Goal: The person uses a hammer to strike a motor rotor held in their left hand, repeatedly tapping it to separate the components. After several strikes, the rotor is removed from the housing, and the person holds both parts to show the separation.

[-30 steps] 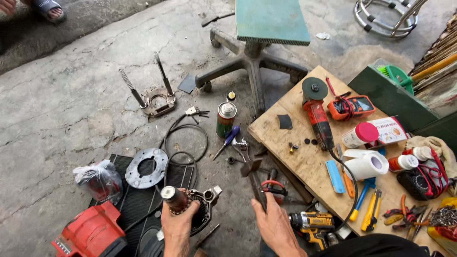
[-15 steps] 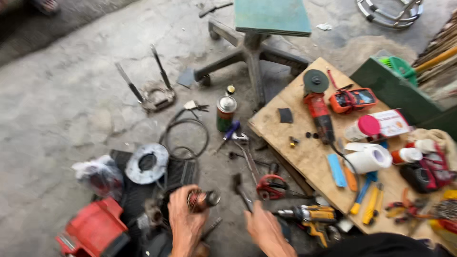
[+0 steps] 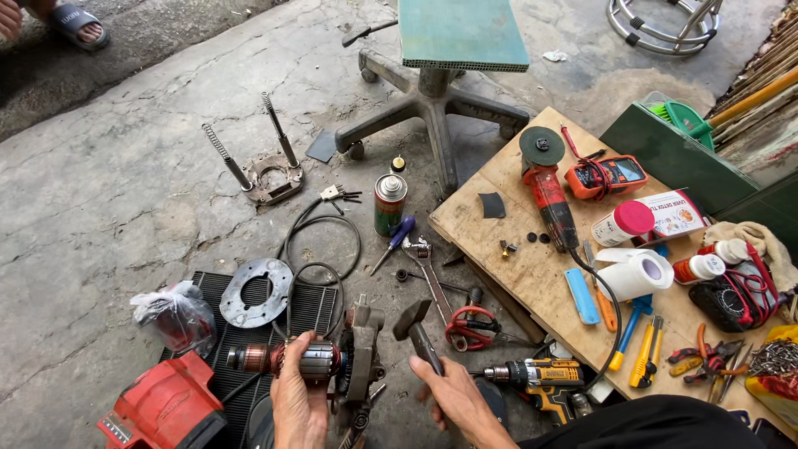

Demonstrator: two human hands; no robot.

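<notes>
I read the step in hand as driving a motor rotor out of its housing. My left hand [image 3: 298, 397] is clamped around the rotor [image 3: 287, 359], which lies level over the ribbed black mat [image 3: 316, 306], its copper end pointing away from the housing [image 3: 363, 353] that sits against its other end. My right hand [image 3: 455, 399] is closed on the handle of a hammer [image 3: 418, 328]; the hammer head hangs just right of the housing, not touching it.

Judged requirements for the next move:
1. Keep the rotor gripped firmly so that it does not roll on the mat.
2. Line the hammer head up with the housing before any blow; the gap is short, so a light stroke should serve.
3. Keep the left fingers [image 3: 287, 347] clear of the strike line.

Obstructions near the housing:
- A black cable [image 3: 320, 237] loops just behind it and crosses the mat.
- A round metal plate [image 3: 256, 291] rests on the mat's far left part.
- Red-handled snips [image 3: 470, 326] and a yellow drill [image 3: 544, 378] lie right of the housing, close to my hammer arm.
- A red tool body [image 3: 166, 407] sits left of the rotor.

Further right, a wooden board [image 3: 519, 266] carries a red grinder [image 3: 549, 195].
</notes>
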